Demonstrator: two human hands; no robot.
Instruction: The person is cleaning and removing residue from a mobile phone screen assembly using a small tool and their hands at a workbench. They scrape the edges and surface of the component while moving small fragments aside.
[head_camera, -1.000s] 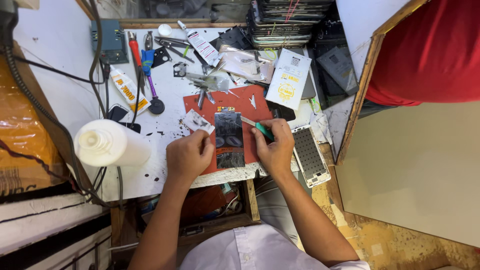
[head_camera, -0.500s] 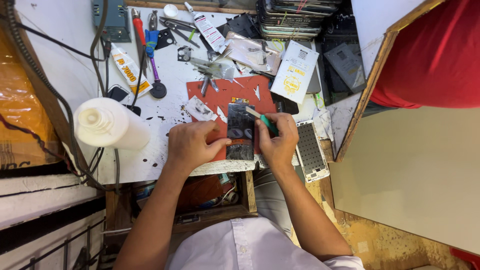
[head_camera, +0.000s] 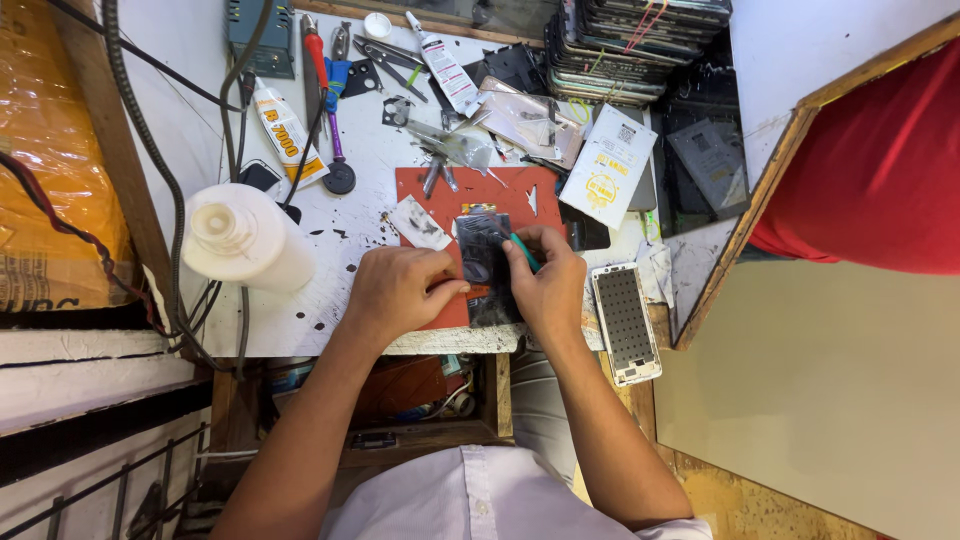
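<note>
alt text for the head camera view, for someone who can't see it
Seen from above, a left hand steadies a dark opened phone on a red mat while the right hand works it with a green-handled tool; tools clutter the white workbench.

Your right hand (head_camera: 548, 285) covers the lower end of the green tool (head_camera: 523, 251) and one edge of the opened phone (head_camera: 487, 265). The stacked phones (head_camera: 640, 40) and orange bag (head_camera: 55, 170) run off the frame.

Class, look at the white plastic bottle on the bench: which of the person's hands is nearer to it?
Left. The left hand lies just beside the white bottle; the right hand is farther off, past the opened phone.
</note>
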